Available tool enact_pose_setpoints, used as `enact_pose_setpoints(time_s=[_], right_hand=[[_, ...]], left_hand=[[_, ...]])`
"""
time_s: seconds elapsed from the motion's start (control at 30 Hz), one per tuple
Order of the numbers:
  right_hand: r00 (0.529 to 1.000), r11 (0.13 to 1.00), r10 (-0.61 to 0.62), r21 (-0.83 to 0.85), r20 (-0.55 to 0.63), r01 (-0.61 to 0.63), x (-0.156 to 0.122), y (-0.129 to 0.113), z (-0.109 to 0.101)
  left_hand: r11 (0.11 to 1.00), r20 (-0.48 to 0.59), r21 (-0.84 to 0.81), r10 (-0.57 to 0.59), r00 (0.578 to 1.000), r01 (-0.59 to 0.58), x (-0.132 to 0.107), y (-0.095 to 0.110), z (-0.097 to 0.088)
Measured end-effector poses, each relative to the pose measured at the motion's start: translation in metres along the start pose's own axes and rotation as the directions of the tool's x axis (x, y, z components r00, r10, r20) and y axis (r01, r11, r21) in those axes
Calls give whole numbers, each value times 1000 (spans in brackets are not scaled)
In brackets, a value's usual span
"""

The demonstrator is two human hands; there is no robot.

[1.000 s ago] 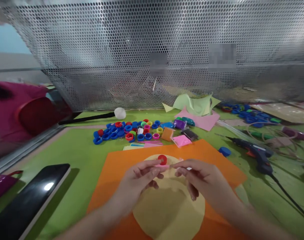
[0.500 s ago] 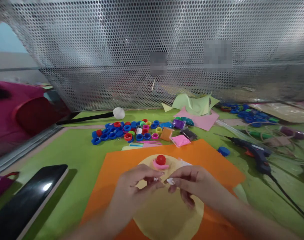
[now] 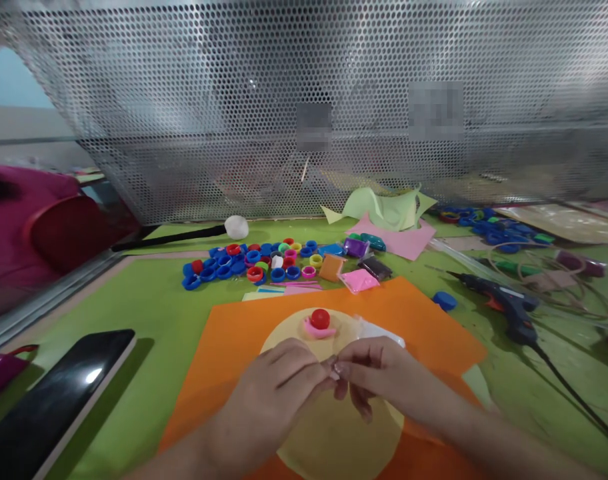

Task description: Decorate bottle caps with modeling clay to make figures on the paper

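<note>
My left hand (image 3: 283,388) and my right hand (image 3: 377,373) meet above a pale yellow paper disc (image 3: 341,437). Both are closed, fingertips pinched together on a small white piece (image 3: 335,375) that looks like modelling clay, mostly covered by the fingers. Just beyond them on the disc, a red cap or ball (image 3: 321,319) rests on a curved pink strip of clay (image 3: 318,331). A white packet (image 3: 384,331) lies behind my right hand. Under the disc is an orange sheet (image 3: 224,333).
Colourful bottle caps (image 3: 224,272) and clay packets, including a pink one (image 3: 360,281), lie behind the orange sheet. On the right is a glue gun (image 3: 504,300) with its cord; at left, a phone (image 3: 69,393). A perforated metal panel (image 3: 209,120) stands at the back.
My hands, apart with white bits in each, have come together at the fingertips. My left hand has turned so its back faces up. More of the white packet shows.
</note>
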State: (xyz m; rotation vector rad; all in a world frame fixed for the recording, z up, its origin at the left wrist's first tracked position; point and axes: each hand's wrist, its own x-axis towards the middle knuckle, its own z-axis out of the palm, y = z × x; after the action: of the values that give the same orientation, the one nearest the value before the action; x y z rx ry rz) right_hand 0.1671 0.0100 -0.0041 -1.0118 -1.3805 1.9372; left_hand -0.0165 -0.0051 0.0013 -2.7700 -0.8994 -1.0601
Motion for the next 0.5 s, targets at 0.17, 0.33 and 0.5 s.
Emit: enact_pose_setpoints(time_s=[0.17, 0.33, 0.5], right_hand=[[999, 999, 17, 42, -43, -15, 1, 3, 3], [996, 996, -46, -86, -80, 39, 0, 5, 8], [953, 939, -216, -312, -214, 143, -3, -4, 4]], left_hand=[[980, 171, 160, 92, 981, -120, -3, -1, -3], [969, 186, 194, 117, 976, -153, -5, 0, -2], [975, 99, -71, -202, 974, 210, 0, -1, -4]])
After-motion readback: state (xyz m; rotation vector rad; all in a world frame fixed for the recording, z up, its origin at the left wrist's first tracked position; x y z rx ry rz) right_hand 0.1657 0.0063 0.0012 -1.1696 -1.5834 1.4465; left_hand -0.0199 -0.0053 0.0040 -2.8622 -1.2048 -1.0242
